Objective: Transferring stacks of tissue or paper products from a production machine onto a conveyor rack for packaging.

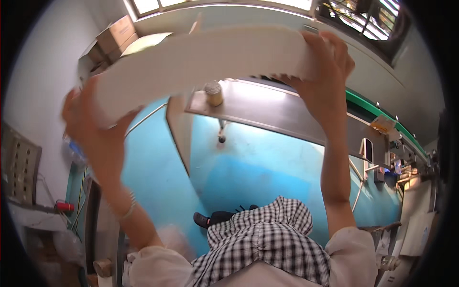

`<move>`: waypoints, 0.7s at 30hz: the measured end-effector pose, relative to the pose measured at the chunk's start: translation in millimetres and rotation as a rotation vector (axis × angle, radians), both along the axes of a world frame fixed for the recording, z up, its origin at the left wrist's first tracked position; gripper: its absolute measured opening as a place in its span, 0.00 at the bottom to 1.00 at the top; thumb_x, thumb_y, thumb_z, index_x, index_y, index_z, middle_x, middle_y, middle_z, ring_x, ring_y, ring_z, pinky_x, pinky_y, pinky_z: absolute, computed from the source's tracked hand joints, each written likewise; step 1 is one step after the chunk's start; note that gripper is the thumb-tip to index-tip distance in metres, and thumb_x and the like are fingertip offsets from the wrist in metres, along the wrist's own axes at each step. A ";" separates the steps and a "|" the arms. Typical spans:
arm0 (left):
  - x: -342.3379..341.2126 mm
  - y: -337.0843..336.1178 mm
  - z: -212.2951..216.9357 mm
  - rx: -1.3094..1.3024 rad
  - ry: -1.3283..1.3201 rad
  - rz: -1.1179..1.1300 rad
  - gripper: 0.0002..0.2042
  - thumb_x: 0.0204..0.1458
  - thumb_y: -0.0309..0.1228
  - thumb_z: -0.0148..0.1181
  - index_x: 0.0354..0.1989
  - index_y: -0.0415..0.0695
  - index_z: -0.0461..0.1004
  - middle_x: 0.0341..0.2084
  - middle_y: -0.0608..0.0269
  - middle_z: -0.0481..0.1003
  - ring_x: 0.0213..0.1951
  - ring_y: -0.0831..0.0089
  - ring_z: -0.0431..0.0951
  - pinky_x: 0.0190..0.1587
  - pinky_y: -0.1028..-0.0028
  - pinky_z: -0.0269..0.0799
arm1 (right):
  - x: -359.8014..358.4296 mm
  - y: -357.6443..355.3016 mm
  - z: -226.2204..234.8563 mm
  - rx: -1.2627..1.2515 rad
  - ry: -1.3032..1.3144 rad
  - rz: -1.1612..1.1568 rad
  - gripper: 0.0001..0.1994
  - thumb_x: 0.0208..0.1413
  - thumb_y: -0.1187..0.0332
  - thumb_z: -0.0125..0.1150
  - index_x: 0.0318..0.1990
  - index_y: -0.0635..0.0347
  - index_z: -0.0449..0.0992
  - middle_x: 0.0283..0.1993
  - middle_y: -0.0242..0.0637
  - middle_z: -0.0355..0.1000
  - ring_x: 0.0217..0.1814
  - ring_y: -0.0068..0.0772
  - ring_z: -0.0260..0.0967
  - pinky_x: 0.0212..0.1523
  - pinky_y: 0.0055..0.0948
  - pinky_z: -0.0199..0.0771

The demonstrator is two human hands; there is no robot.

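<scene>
Raised in front of me is a long, pale white piece (201, 57), blurred by motion and curved in this view. Parts of its lower edge look jagged toward the right; its exact kind is hard to make out. My left hand (95, 110) grips the left end, with the thumb along the lower side. At the right end my right hand (325, 67) is closed round it, fingers over the top and thumb below. Both arms are stretched out, and the piece spans the gap between the hands, held up off any surface.
A metal-topped table (272, 107) stands beyond, bearing a small jar (213, 93). Along its far right side runs a green rail (382, 124), with a phone (367, 149) nearby. Cardboard boxes (117, 34) sit at far left. A dark chair back (21, 165) is at left.
</scene>
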State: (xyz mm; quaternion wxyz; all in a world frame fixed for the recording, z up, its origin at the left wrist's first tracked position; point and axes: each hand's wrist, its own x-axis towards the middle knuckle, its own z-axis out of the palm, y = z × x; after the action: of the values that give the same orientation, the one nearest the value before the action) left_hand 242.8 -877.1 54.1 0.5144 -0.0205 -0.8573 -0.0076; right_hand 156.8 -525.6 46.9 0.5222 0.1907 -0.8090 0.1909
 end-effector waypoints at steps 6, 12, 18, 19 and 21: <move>-135.5 168.1 -105.4 0.153 -0.284 -0.162 0.40 0.27 0.46 0.82 0.56 0.57 0.72 0.63 0.48 0.56 0.65 0.42 0.51 0.62 0.43 0.48 | -16.6 151.6 -99.9 -0.025 -0.408 -0.381 0.38 0.29 0.57 0.83 0.54 0.38 0.72 0.60 0.41 0.56 0.62 0.54 0.52 0.54 0.55 0.65; -199.9 243.1 -225.0 0.364 -0.884 -0.226 0.39 0.24 0.43 0.83 0.53 0.64 0.74 0.64 0.58 0.54 0.63 0.36 0.47 0.56 0.32 0.55 | -43.9 231.1 -250.3 -0.140 -0.893 -0.424 0.36 0.25 0.51 0.83 0.50 0.37 0.77 0.59 0.34 0.58 0.62 0.51 0.50 0.56 0.56 0.65; -282.6 223.4 -275.1 0.312 -1.361 -0.333 0.48 0.24 0.55 0.80 0.62 0.58 0.69 0.64 0.47 0.58 0.64 0.37 0.55 0.62 0.41 0.56 | -102.4 255.9 -248.6 -0.085 -1.517 -0.497 0.43 0.26 0.44 0.81 0.58 0.34 0.73 0.63 0.35 0.61 0.69 0.54 0.47 0.58 0.62 0.59; -295.1 216.9 -281.2 0.351 -1.310 -0.423 0.50 0.26 0.56 0.80 0.64 0.55 0.67 0.65 0.42 0.57 0.65 0.38 0.57 0.63 0.45 0.57 | -110.2 262.5 -247.3 -0.055 -1.522 -0.484 0.46 0.27 0.40 0.79 0.61 0.35 0.71 0.69 0.41 0.56 0.67 0.53 0.55 0.60 0.55 0.63; -315.9 211.9 -278.0 0.486 -1.243 -0.433 0.51 0.27 0.57 0.79 0.65 0.51 0.66 0.66 0.38 0.55 0.64 0.39 0.59 0.63 0.49 0.59 | -122.3 287.4 -256.5 -0.182 -1.393 -0.459 0.46 0.29 0.39 0.78 0.61 0.41 0.71 0.69 0.46 0.57 0.64 0.53 0.60 0.60 0.50 0.65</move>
State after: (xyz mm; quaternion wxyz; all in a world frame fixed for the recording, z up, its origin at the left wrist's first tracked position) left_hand -73.1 -665.1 -223.8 -0.0944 -0.0670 -0.9431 -0.3116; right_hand 34.5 -238.2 -209.6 -0.0719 -0.1926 -0.9536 0.2199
